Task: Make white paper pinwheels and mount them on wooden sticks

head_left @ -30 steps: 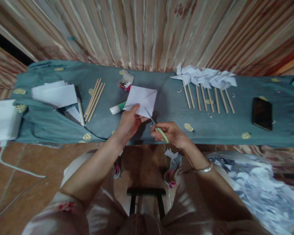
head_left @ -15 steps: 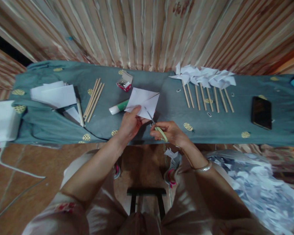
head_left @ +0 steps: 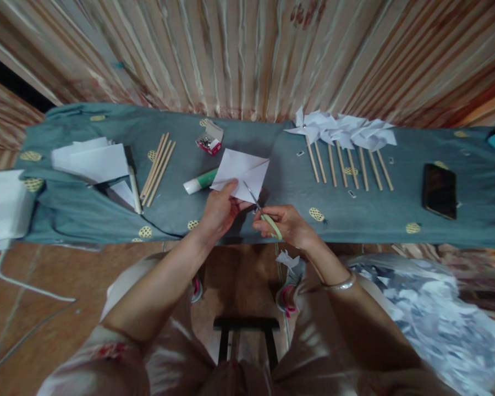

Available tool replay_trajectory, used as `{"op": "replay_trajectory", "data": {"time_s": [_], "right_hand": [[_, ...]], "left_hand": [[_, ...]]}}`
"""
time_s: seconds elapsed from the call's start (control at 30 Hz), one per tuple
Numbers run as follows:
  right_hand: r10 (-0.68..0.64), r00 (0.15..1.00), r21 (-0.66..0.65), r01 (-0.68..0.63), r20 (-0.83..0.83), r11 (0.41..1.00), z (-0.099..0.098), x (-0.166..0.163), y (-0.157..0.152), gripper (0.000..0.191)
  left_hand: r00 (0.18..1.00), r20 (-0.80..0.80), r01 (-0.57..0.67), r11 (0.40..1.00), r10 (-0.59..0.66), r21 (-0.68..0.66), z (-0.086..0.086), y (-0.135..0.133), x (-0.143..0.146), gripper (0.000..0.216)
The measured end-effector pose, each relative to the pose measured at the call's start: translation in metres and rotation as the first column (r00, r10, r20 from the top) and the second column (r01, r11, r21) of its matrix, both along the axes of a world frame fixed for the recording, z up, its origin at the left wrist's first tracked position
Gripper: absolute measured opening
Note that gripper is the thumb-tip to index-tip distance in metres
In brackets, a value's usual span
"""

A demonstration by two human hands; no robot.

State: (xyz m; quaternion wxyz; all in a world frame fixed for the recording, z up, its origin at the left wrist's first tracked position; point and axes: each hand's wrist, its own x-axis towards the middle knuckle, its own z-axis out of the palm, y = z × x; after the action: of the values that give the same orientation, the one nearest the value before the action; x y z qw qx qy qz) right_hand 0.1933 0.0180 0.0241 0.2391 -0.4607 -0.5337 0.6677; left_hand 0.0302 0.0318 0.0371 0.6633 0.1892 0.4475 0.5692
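Now the left hand (head_left: pixel 219 212) pinches a white paper square (head_left: pixel 241 173) above the cloth-covered table (head_left: pixel 272 214). Just beside it, the right hand (head_left: pixel 286 224) grips green-handled scissors (head_left: pixel 264 212), whose blades touch the paper's lower edge.

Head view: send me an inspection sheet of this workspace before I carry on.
Surface: teal cloth, spotted, over the table.
Job's things: paper square; scissors, blades at its lower edge.
Clutter: glue stick, wooden sticks, small red box, paper stack, pinwheels, phone.
Hands: left hand pinches the paper square; right hand grips the scissors.
Cables: black cable on the cloth; white cable on the floor.
Surroundings: striped curtain behind; paper scraps heaped right.
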Motion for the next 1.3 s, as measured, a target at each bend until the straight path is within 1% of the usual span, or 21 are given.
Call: {"op": "replay_trajectory", "data": {"time_s": [0.13, 0.3, 0.4, 0.5, 0.57, 0.63, 0.7, 0.77, 0.8, 0.87, 0.93, 0.97, 1.03, 1.13, 1.3], "right_hand": [[-0.01, 1.0, -0.002, 0.01, 0.006, 1.0, 0.001, -0.001, 0.0, 0.042], [-0.033, 0.999, -0.053, 0.032, -0.01, 0.998, 0.006, -0.003, 0.0, 0.043], [-0.025, 1.0, -0.063, 0.024, -0.011, 0.998, 0.004, -0.003, 0.0, 0.043], [0.031, 0.998, 0.001, -0.031, 0.053, 1.0, 0.0, 0.0, -0.001, 0.042], [0.075, 0.987, 0.085, -0.088, 0.14, 0.992, -0.002, 0.006, -0.003, 0.041], [0.107, 0.96, 0.168, -0.154, 0.259, 0.974, -0.001, 0.014, -0.005, 0.04], [0.115, 0.908, 0.221, -0.218, 0.403, 0.95, 0.003, 0.023, -0.006, 0.04], [0.071, 0.829, 0.262, -0.255, 0.555, 0.931, 0.011, 0.032, -0.006, 0.037], [0.007, 0.772, 0.298, -0.254, 0.635, 0.92, 0.015, 0.036, -0.005, 0.036], [-0.161, 0.628, 0.397, -0.256, 0.761, 0.881, 0.022, 0.041, -0.004, 0.037], [-0.288, 0.479, 0.458, -0.287, 0.829, 0.841, 0.028, 0.042, -0.002, 0.039], [-0.322, 0.418, 0.465, -0.308, 0.85, 0.83, 0.03, 0.042, 0.0, 0.04], [-0.352, 0.325, 0.456, -0.344, 0.878, 0.821, 0.032, 0.04, 0.004, 0.04], [-0.348, 0.252, 0.422, -0.368, 0.903, 0.828, 0.035, 0.038, 0.013, 0.039], [-0.307, 0.204, 0.366, -0.406, 0.93, 0.838, 0.039, 0.038, 0.028, 0.033]], "left_hand": [[1.0, -0.002, 0.001, 1.0, -0.001, -0.002, 0.001, 0.0, 0.0, 0.016], [1.0, -0.01, 0.009, 1.0, -0.009, 0.012, 0.001, 0.0, -0.001, 0.015], [1.0, -0.018, 0.013, 1.0, -0.013, 0.021, -0.001, 0.0, -0.001, 0.016], [1.0, -0.017, 0.009, 1.0, -0.008, 0.015, -0.001, 0.002, -0.003, 0.019], [1.0, -0.006, -0.011, 1.0, 0.011, 0.021, -0.001, 0.004, -0.006, 0.02], [0.999, 0.002, -0.042, 0.998, 0.042, 0.043, -0.001, 0.008, -0.011, 0.021], [0.997, -0.004, -0.078, 0.995, 0.078, 0.067, -0.001, 0.01, -0.016, 0.02], [0.993, -0.027, -0.113, 0.99, 0.115, 0.08, -0.002, 0.011, -0.02, 0.016], [0.991, -0.045, -0.121, 0.989, 0.125, 0.082, -0.003, 0.011, -0.021, 0.015], [0.99, -0.085, -0.104, 0.991, 0.111, 0.079, -0.007, 0.009, -0.021, 0.014], [0.989, -0.134, -0.061, 0.996, 0.069, 0.067, -0.01, 0.005, -0.018, 0.016], [0.986, -0.159, -0.029, 0.998, 0.039, 0.063, -0.012, 0.003, -0.016, 0.018], [0.977, -0.213, 0.04, 0.997, -0.027, 0.058, -0.015, -0.001, -0.012, 0.022], [0.948, -0.3, 0.131, 0.99, -0.108, 0.058, -0.018, -0.006, -0.008, 0.029], [0.904, -0.4, 0.19, 0.98, -0.152, 0.055, -0.025, -0.006, -0.005, 0.03]]}}
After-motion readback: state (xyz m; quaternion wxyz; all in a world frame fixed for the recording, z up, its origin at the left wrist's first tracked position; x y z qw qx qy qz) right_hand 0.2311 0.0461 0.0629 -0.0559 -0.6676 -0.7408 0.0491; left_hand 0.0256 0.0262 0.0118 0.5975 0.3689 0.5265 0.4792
